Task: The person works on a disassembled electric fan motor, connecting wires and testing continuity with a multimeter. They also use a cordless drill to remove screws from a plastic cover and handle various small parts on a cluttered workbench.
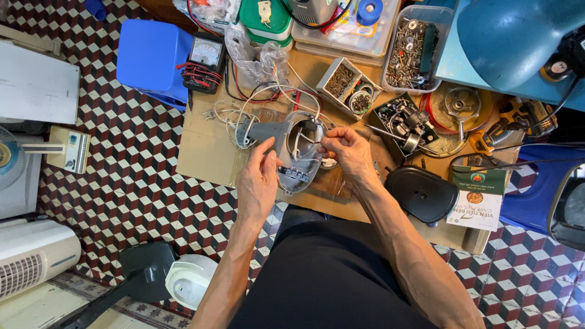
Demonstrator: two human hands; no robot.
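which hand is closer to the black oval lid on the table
Right. The right hand pinches thin wires over the open grey appliance shell, just up and left of the black oval lid. The left hand steadies the shell's far side, farther from the lid.

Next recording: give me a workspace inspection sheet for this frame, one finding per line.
Surface: brown cardboard-covered bench, crowded along the far edge.
Job's things: opened grey appliance housing with white wires inside.
Clutter: tray of screws, small parts boxes, analog meter, black lid, printed packet.
Hands: left hand steadies the housing; right hand pinches a thin wire with its fingers.
Cables: white cord coiled behind the housing; red leads by the meter.
Surroundings: patterned tile floor, blue stool, white fan cover.
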